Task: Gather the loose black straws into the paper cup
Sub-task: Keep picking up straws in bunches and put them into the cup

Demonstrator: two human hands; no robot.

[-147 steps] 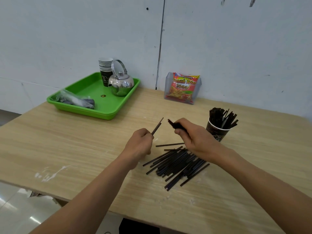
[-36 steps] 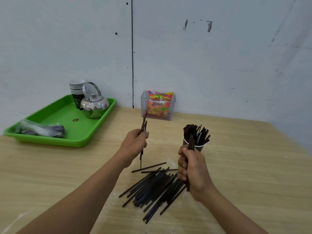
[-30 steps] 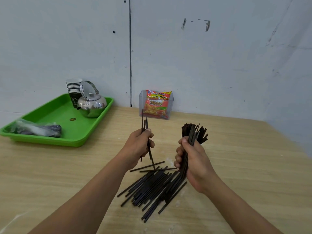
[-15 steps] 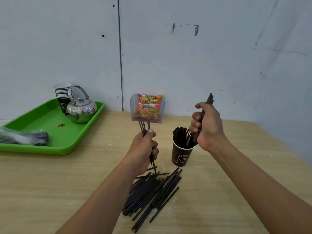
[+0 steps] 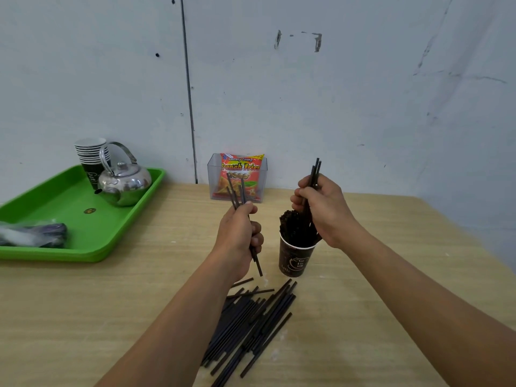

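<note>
Head view: I'm seeing my left hand (image 5: 239,238) curling closed around a few black straws (image 5: 236,194), fingers wrapped tight, thumb pressing on top. The straws are poking up past the knuckles toward the wall and one end is sticking down below the palm, hanging just above the table (image 5: 83,317).

My right hand (image 5: 324,209) is gripping a small bundle of straws (image 5: 315,171) too, fingers closed on it, tips rising above the fist. The lower ends are dipping into the paper cup (image 5: 296,259), directly under that hand. The cup is standing upright, already packed with straws, its rim touching the heel of the hand or just beside it; can't tell which.

The loose pile of straws (image 5: 251,322) is lying flat on the table, near side of the cup, between my forearms, partly hidden by the left arm.

Off to the left, a green tray (image 5: 69,216) is carrying a kettle (image 5: 125,184) and stacked cups (image 5: 90,152). A snack packet (image 5: 241,174) is sitting against the wall.
</note>
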